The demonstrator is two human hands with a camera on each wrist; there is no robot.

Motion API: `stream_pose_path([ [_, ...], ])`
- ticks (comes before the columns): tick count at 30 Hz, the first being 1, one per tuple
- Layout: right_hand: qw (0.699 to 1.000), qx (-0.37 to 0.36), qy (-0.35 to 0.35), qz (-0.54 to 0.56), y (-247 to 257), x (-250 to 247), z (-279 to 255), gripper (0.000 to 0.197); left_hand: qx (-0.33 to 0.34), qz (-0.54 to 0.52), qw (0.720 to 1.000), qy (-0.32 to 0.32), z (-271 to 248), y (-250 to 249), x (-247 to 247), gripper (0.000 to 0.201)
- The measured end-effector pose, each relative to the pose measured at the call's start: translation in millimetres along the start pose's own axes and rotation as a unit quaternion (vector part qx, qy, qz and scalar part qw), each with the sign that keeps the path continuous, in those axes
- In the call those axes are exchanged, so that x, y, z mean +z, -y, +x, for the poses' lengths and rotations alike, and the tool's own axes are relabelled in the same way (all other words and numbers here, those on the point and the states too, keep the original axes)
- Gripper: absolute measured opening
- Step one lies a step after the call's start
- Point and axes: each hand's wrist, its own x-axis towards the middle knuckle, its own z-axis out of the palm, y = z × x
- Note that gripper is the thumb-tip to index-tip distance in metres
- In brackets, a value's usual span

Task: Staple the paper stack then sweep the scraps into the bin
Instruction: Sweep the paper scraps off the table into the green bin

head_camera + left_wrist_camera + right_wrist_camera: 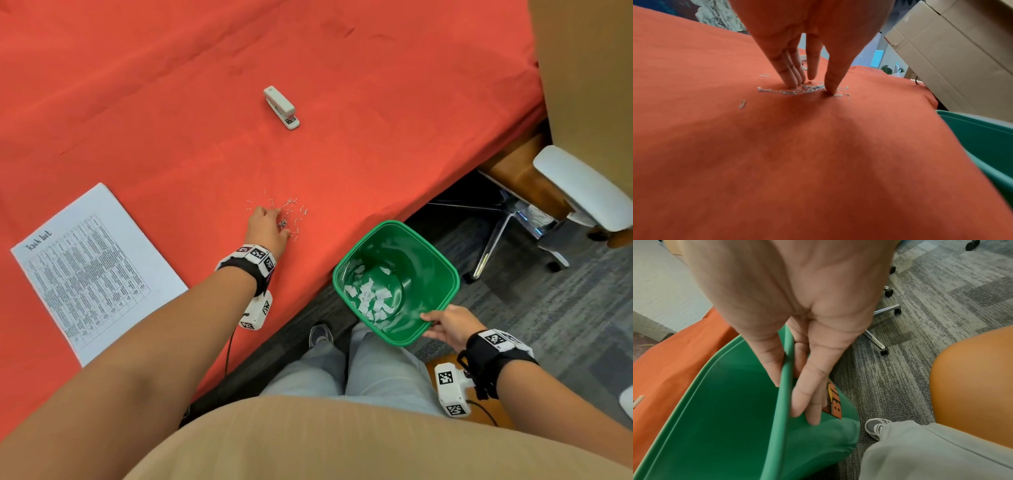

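Loose metal staples [291, 214] [797, 91] lie scattered on the red tablecloth [342, 154] near its front edge. My left hand [269, 228] [809, 81] rests on them with straight fingers, fingertips [792, 84] pressed into the pile. My right hand [445, 325] [795, 378] grips the rim of the green bin [442, 267] [725, 402], thumb inside, fingers outside, holding it just below the table edge. White paper scraps [370, 298] lie in the bin's bottom. The paper stack [96, 270] lies at the left. A white stapler [281, 107] sits farther back.
An office chair [579, 188] with a metal star base [879, 337] stands on the grey carpet at the right. A large cardboard box [951, 56] stands by the table's right end. My legs and a shoe [875, 428] are below the bin.
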Motion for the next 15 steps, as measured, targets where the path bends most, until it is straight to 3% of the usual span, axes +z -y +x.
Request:
stream_pose_path([
  [9,1.0,0.011,0.0,-0.006,-4.2,6.2,7.4,0.035,0.025,0.049,0.999,-0.001,5.9,-8.8,-1.1,0.02],
  [15,1.0,0.019,0.001,-0.008,-3.2,4.9,8.1,0.035,-0.019,-0.018,1.0,-0.005,9.3,-10.2,-0.5,0.011],
])
